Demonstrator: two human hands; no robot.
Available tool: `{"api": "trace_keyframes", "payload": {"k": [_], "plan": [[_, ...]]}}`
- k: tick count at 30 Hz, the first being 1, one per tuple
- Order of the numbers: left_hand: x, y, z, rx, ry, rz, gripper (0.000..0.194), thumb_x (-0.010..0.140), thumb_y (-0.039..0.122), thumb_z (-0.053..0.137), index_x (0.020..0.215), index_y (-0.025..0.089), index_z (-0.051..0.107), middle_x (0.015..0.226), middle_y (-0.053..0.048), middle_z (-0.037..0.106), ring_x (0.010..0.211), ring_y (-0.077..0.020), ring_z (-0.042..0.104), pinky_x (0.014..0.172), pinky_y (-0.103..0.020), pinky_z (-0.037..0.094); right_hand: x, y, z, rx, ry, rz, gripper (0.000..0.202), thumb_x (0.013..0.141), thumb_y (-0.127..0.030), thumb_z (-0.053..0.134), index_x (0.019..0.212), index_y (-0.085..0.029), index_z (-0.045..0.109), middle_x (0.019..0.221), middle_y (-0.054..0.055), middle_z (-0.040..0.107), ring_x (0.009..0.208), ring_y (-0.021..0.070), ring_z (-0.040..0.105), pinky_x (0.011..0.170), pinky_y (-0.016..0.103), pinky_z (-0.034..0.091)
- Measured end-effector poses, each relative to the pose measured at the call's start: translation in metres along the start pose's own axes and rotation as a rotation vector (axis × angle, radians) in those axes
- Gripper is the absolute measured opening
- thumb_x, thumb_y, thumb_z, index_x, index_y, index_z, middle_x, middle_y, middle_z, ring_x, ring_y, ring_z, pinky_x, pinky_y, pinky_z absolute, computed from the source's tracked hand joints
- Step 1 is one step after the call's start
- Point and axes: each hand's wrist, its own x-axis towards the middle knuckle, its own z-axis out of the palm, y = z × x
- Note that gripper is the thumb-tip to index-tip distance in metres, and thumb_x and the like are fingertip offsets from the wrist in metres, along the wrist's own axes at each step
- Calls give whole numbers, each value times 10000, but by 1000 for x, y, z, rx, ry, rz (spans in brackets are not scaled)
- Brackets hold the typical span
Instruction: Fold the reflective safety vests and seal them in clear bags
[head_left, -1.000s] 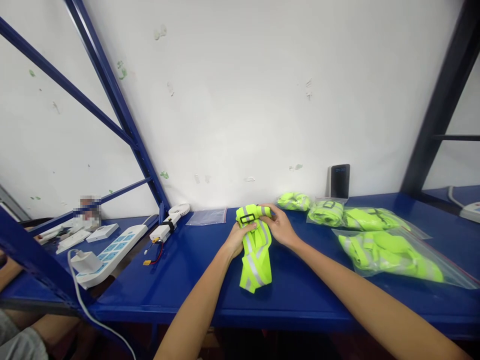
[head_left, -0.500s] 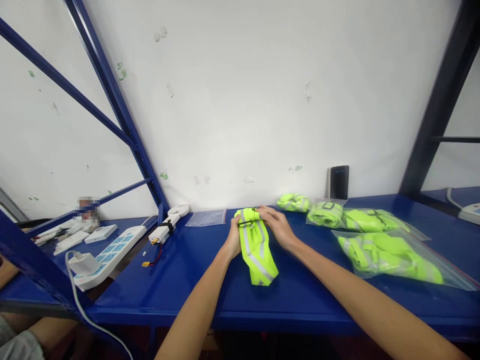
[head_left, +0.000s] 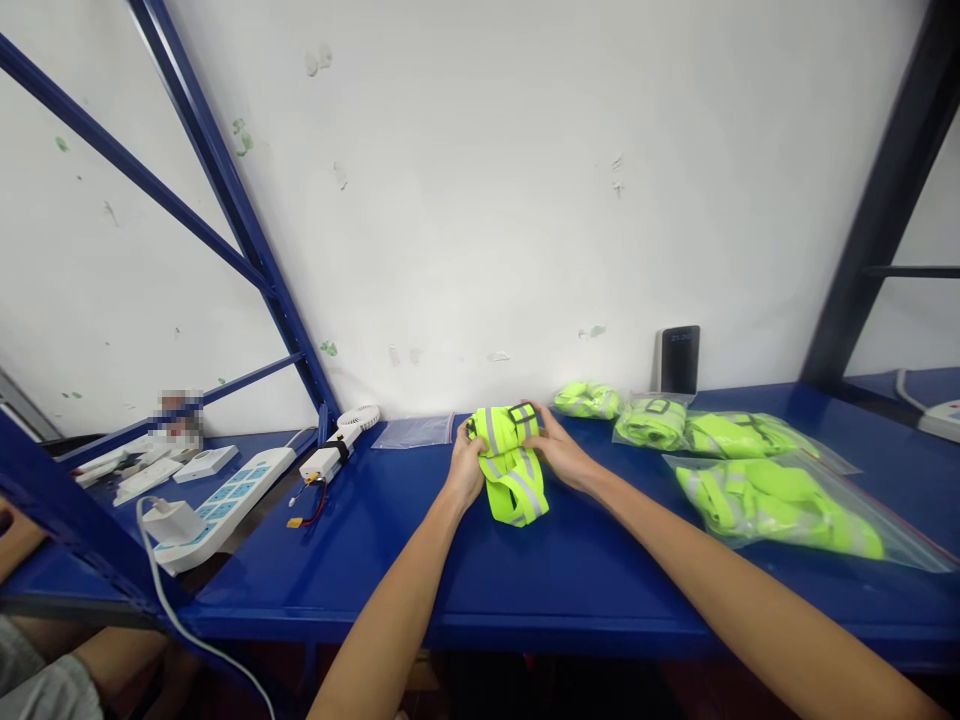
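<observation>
A yellow-green reflective strap with grey stripes is bunched into a roll between my hands. My left hand grips the left side of the roll. On the right side, my right hand is closed round the edge, near a black buckle on top. A loose loop of the strap hangs from the roll toward the table's front. Several similar strap bundles lie at the right, among them a large one in a clear bag and a smaller one near the wall.
Left of my hands are a flat clear bag, a small white fan, a white device with wires and a power strip. A dark-screened device leans at the wall. Another person's arm shows far left.
The strap has been rolled up further, and its hanging loop is shorter. The black buckle now faces up on the roll. My right hand has moved slightly down along the side.
</observation>
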Motion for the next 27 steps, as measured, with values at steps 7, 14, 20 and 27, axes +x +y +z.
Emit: {"api": "trace_keyframes", "payload": {"k": [7, 14, 20, 27], "plan": [[-2, 7, 3, -136, 18, -31, 410, 440, 84, 438, 828, 192, 516, 739, 16, 590, 885, -202, 623, 851, -344, 489, -7, -2, 16, -59, 7, -124, 670, 699, -131, 524, 1324, -309, 359, 1269, 26, 539, 1164, 214, 534, 995, 387, 434], [-9, 1, 11, -244, -19, -191, 314, 510, 168, 454, 791, 150, 592, 836, -62, 671, 907, -261, 643, 850, -395, 499, -4, 8, 21, -109, 133, -193, 658, 720, -143, 486, 1340, -313, 342, 1346, 19, 461, 1260, 196, 425, 1096, 398, 291], [-8, -7, 11, -97, -83, -92, 407, 600, 96, 538, 995, 183, 582, 909, -18, 685, 926, -203, 647, 873, -334, 487, -2, 8, 10, -142, 216, -259, 487, 664, -110, 503, 1119, -264, 422, 923, 4, 513, 864, 189, 520, 783, 309, 435], [-6, -7, 5, 43, -65, -111, 566, 620, 49, 619, 1150, 222, 525, 925, -14, 676, 891, -184, 659, 845, -317, 500, -8, -4, 1, -259, 128, -318, 328, 694, -127, 499, 984, -254, 412, 835, -26, 432, 773, 152, 451, 707, 256, 400]]}}
